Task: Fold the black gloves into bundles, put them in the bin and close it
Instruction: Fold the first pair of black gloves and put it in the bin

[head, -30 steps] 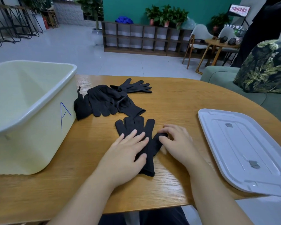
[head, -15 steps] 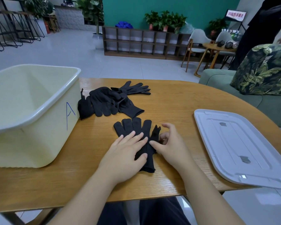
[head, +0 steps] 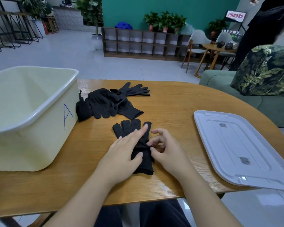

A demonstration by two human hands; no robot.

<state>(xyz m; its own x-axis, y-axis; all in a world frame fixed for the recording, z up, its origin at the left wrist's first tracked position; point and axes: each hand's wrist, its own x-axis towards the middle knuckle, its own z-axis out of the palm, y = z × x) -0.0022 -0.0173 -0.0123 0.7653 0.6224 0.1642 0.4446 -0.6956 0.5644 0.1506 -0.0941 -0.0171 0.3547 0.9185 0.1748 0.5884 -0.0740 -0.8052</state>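
A black glove (head: 129, 128) lies flat on the wooden table (head: 179, 102) in front of me, fingers pointing away. My left hand (head: 125, 151) rests flat on it and presses it down. My right hand (head: 164, 148) is at its right edge, and its fingertips pinch the glove's thumb, which is tucked in over the palm. A loose pile of black gloves (head: 108, 104) lies further back. The cream bin (head: 28, 112), open and marked with a blue A, stands at the left. Its white lid (head: 236, 145) lies upside down at the right.
The lid overhangs the table's right front edge. A green sofa (head: 220, 79) with a leaf-print cushion (head: 266, 69) stands beyond the table at the right. A person in black (head: 261, 30) stands at the far right.
My right hand has pulled the glove's thumb from the right side in over the palm. My left hand stayed on the glove, its forefinger now stretched forward.
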